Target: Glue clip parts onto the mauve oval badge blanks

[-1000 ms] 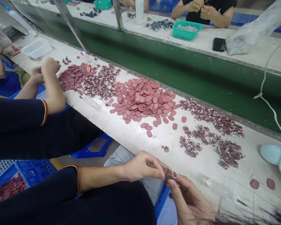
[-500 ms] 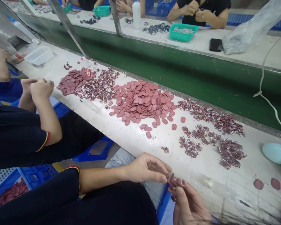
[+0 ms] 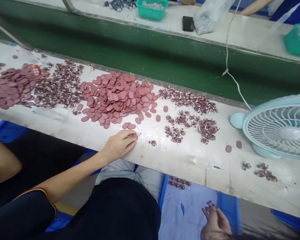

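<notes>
My left hand (image 3: 118, 145) is on the white worktable, fingertips closed on a flat reddish oval disc (image 3: 133, 135) at the front of a large heap of such discs (image 3: 117, 96). Low in the view, my right hand (image 3: 215, 222) pinches a small brown piece with prongs (image 3: 210, 203) over a blue crate. Inside that crate, several brown pieces (image 3: 179, 182) stand in rows on a pale blue sheet (image 3: 180, 213). Small clusters of brown pieces (image 3: 175, 134) lie right of the disc heap.
A light blue fan (image 3: 285, 128) stands at the right, its white cord (image 3: 236, 83) running upward. Near the table's front edge lie a clear tube-like bottle (image 3: 198, 161) and a small dark pointed piece (image 3: 218, 167). A neighbour's arm (image 3: 5, 163) is at the left.
The view has swung to the right. My hands, close together before at a brown piece, are now apart: the left at the discs, the right lower down over the crate.
</notes>
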A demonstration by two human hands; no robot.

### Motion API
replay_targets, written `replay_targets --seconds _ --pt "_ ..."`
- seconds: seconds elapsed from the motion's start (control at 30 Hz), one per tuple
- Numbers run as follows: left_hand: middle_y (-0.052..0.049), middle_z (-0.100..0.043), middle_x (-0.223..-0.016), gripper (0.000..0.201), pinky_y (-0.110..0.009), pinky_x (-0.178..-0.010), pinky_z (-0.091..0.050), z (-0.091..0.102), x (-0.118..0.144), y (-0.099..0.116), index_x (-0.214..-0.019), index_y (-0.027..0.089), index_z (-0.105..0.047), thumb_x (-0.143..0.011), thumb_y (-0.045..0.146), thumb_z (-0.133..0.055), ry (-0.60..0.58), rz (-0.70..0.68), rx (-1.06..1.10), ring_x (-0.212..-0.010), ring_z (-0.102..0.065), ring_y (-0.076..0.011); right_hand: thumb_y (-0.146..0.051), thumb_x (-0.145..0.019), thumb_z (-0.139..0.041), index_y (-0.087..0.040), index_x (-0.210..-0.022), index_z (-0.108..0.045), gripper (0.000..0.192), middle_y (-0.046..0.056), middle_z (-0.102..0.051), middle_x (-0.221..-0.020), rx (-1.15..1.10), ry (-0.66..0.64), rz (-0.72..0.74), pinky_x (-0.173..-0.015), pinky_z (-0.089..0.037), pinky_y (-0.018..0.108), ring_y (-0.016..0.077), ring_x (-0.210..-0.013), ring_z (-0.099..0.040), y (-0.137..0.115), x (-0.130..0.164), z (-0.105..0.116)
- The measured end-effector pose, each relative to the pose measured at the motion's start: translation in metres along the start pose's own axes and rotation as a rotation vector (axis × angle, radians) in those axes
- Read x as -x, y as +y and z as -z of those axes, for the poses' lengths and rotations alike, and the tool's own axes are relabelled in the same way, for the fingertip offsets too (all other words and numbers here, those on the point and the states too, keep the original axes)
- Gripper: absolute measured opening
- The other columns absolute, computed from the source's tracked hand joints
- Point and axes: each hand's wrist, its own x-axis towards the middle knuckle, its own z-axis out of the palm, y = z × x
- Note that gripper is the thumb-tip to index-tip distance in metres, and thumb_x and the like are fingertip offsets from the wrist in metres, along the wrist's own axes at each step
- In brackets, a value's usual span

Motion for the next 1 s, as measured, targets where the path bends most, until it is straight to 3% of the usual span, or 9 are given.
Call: replay_targets --seconds 0.07,0.13,0.23,0.3,0.47,0.63,0.77,1.0 --pt "-0.010 -0.076 -0.133 0.028 -0.040 -0.095 -0.060 0.000 0.001 0.002 -0.105 0.024 -0.084 -0.105 0.034 -0.058 0.009 -0.001 0.010 -0.113 -0.073 -0.0261 -0.066 -0.065 -0.082 -0.031 -0.086 -0.072 0.043 -0.008 -0.075 -0.076 0.096 -0.013 0.024 -0.091 -0.062 0.064 0.0298 -0.081 -0.079 0.014 -0.007 -0.008" --pt "-0.009 -0.077 -0.130 0.028 -0.041 -0.096 -0.060 0.000 -0.001 0.002 -0.101 0.025 -0.085 -0.105 0.036 -0.059 0.017 0.019 0.023 -0.113 -0.073 -0.0268 -0.064 -0.066 -0.084 -0.027 -0.084 -0.075 0.042 -0.006 -0.074 -0.071 0.219 -0.088 0.045 -0.080 -0.066 0.061 0.0279 -0.074 -0.076 0.023 -0.017 -0.019" --pt "-0.007 -0.080 -0.124 0.028 -0.039 -0.095 -0.061 -0.001 -0.003 0.001 -0.105 0.026 -0.085 -0.105 0.038 -0.059 0.036 0.055 0.013 -0.113 -0.074 -0.0262 -0.052 -0.076 -0.084 -0.022 -0.082 -0.076 0.032 -0.005 -0.072 -0.070 0.349 -0.171 0.094 -0.069 -0.064 0.040 0.0177 -0.068 -0.069 0.029 -0.031 -0.031" --pt "-0.006 -0.082 -0.123 0.028 -0.039 -0.094 -0.061 -0.002 -0.004 0.001 -0.110 0.026 -0.084 -0.105 0.039 -0.059 0.048 0.064 -0.004 -0.112 -0.075 -0.0256 -0.050 -0.085 -0.079 -0.020 -0.084 -0.075 0.030 -0.005 -0.070 -0.072 0.378 -0.196 0.130 -0.066 -0.059 0.033 0.0139 -0.067 -0.065 0.029 -0.036 -0.037" --pt "-0.005 -0.082 -0.122 0.029 -0.036 -0.093 -0.061 0.005 -0.005 0.008 -0.115 0.024 -0.080 -0.103 0.037 -0.058 0.060 0.104 0.083 -0.112 -0.076 -0.0249 -0.053 -0.092 -0.071 -0.018 -0.085 -0.071 0.035 -0.004 -0.065 -0.077 0.402 -0.221 0.163 -0.066 -0.055 0.032 0.0129 -0.068 -0.060 0.028 -0.037 -0.046" --pt "-0.008 -0.080 -0.123 0.034 -0.026 -0.075 -0.062 0.020 -0.007 0.015 -0.121 0.020 -0.078 -0.095 0.039 -0.066 -0.006 0.260 0.474 -0.098 -0.077 -0.0198 -0.050 -0.093 -0.070 -0.018 -0.088 -0.071 0.032 -0.003 -0.064 -0.081 0.412 -0.223 0.182 -0.067 -0.056 0.032 0.0134 -0.071 -0.059 0.033 -0.041 -0.047" --pt "-0.010 -0.080 -0.123 0.036 -0.026 -0.078 -0.062 0.027 -0.006 0.020 -0.121 0.020 -0.078 -0.091 0.039 -0.071 -0.040 0.355 0.688 -0.106 -0.077 -0.0228 -0.048 -0.092 -0.072 -0.018 -0.088 -0.072 0.030 -0.003 -0.066 -0.080 0.431 -0.260 0.198 -0.065 -0.055 0.031 0.0127 -0.069 -0.059 0.035 -0.046 -0.045" --pt "-0.011 -0.080 -0.121 0.037 -0.028 -0.084 -0.062 0.030 -0.007 0.023 -0.115 0.019 -0.081 -0.087 0.042 -0.080 -0.052 0.418 0.825 -0.105 -0.077 -0.0230 -0.044 -0.091 -0.074 -0.018 -0.087 -0.071 0.026 -0.004 -0.063 -0.079 0.403 -0.245 0.130 -0.067 -0.055 0.031 0.0126 -0.069 -0.057 0.031 -0.046 -0.049"
